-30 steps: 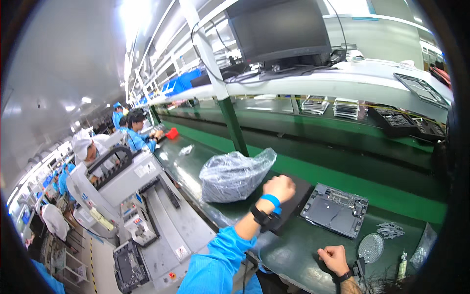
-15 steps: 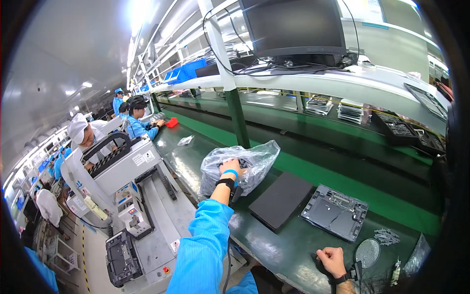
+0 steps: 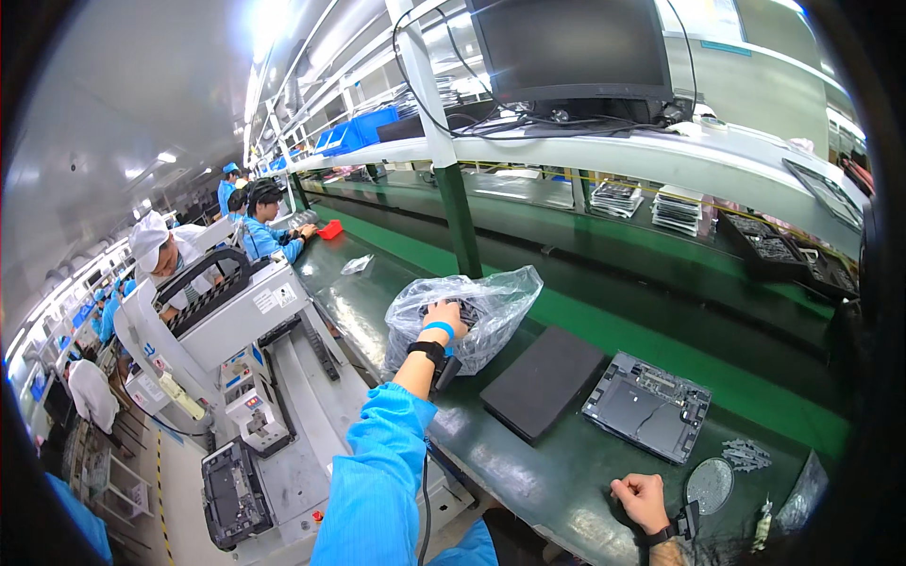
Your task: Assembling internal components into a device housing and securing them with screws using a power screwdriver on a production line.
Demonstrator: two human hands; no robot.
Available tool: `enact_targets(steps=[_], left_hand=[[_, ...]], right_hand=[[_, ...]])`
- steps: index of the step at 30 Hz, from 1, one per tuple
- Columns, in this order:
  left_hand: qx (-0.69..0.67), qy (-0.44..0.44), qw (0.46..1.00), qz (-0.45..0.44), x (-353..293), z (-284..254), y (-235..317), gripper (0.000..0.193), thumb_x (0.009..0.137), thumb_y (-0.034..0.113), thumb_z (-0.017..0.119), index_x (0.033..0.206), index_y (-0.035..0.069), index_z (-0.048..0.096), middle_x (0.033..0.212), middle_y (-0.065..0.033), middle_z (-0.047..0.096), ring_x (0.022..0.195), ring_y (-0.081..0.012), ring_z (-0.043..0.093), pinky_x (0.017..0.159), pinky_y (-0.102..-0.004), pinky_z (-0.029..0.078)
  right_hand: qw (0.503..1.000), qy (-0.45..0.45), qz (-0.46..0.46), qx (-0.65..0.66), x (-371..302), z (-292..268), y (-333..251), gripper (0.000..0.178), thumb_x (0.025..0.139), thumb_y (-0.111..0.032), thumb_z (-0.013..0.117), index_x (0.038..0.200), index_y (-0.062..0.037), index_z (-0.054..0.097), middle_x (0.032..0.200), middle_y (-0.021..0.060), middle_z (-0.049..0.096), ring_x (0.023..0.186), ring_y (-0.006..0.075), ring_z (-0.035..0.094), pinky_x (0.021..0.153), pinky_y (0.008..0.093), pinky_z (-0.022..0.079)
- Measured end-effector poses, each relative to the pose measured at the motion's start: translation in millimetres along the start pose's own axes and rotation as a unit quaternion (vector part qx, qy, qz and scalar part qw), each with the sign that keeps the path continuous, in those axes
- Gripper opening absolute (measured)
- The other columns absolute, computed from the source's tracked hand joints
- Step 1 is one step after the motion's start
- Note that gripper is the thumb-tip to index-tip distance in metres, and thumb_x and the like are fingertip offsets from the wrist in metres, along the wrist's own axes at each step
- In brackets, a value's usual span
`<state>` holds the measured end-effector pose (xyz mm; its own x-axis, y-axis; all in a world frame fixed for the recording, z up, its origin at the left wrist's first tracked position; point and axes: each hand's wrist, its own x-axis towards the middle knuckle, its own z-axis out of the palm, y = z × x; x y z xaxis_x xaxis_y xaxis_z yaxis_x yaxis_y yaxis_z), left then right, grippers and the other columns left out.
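A: What's nearest?
B: The right hand [image 3: 640,500], over the near part of the bench [image 3: 533,476]. Its fingers are curled into a loose fist, and I see nothing in it.
A: And about it?
B: A round dish [image 3: 710,485] just beyond the wrist, a tube [image 3: 763,526] to the right of that, and some grey strips [image 3: 746,456] behind the dish.
A: Further in?
B: An opened chassis [image 3: 642,415] lies flat, its inside facing up. Just left of it is a black slab [image 3: 545,377].
A: Where's the left hand [image 3: 445,318]?
B: Past the slab, in the mouth of the clear bag [image 3: 505,316], which sits on the bench. The hand is on the dark contents [image 3: 467,312]; whether it grips any, I can't tell.
A: Beyond that?
B: A monitor [image 3: 571,47] on the shelf [image 3: 585,141], and further down the bench a red tray [image 3: 329,230], near a co-worker in blue [image 3: 267,240].
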<state>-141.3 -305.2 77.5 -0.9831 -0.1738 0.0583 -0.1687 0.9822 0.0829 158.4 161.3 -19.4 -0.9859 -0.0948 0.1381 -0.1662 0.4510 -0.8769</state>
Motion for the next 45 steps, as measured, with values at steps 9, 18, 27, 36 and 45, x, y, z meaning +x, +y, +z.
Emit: enact_targets(steps=[9,18,27,36,45], left_hand=[[0.065,-0.028,0.996,-0.048,-32.1,-7.1,35.3,0.063,0.085,0.049,0.074,0.138,0.02,0.059,0.148,-0.0124,0.05,0.134,-0.0449,0.049,0.107,-0.0563,0.044],[0.09,0.169,0.979,0.07,-11.5,13.5,27.7,0.015,0.088,0.015,0.062,0.096,0.009,0.073,0.101,-0.0179,0.072,0.095,-0.0374,0.072,0.084,-0.0494,0.059],[0.061,0.284,0.938,0.192,-19.5,-25.2,-4.2,0.008,0.082,0.011,0.066,0.08,0.011,0.074,0.085,-0.0151,0.073,0.083,-0.038,0.069,0.075,-0.0501,0.056],[-0.099,0.327,0.919,0.198,-28.1,-47.1,8.3,0.01,0.082,0.014,0.075,0.089,0.009,0.078,0.089,-0.014,0.074,0.085,-0.0359,0.07,0.079,-0.0466,0.054],[-0.211,0.366,0.857,0.294,-49.9,-68.2,44.7,0.01,0.081,0.004,0.078,0.09,0.004,0.079,0.087,-0.015,0.076,0.076,-0.0262,0.075,0.071,-0.0324,0.058]], right_hand=[[0.999,0.008,0.002,-0.033,3.9,-2.9,9.3,0.026,0.085,-0.026,0.077,0.068,-0.0064,0.074,0.046,0.0045,0.054,0.04,0.0139,0.05,0.047,0.0302,0.039],[0.999,0.013,-0.008,-0.035,-0.5,-1.5,3.2,0.023,0.085,-0.019,0.074,0.07,-0.0015,0.075,0.046,0.0049,0.053,0.041,0.0105,0.049,0.046,0.029,0.038],[0.997,0.006,-0.007,-0.076,2.1,-1.1,3.5,0.028,0.086,-0.032,0.075,0.07,-0.0084,0.074,0.051,0.0067,0.056,0.045,0.0247,0.055,0.05,0.0362,0.043],[0.997,-0.004,0.003,-0.074,0.4,-0.8,9.1,0.028,0.087,-0.034,0.074,0.071,-0.0103,0.074,0.051,0.0059,0.057,0.046,0.0257,0.056,0.051,0.0376,0.043],[0.997,-0.01,-0.008,-0.08,2.0,-0.4,3.0,0.028,0.087,-0.034,0.074,0.071,-0.011,0.073,0.052,0.0052,0.058,0.047,0.0254,0.057,0.052,0.0371,0.044]])
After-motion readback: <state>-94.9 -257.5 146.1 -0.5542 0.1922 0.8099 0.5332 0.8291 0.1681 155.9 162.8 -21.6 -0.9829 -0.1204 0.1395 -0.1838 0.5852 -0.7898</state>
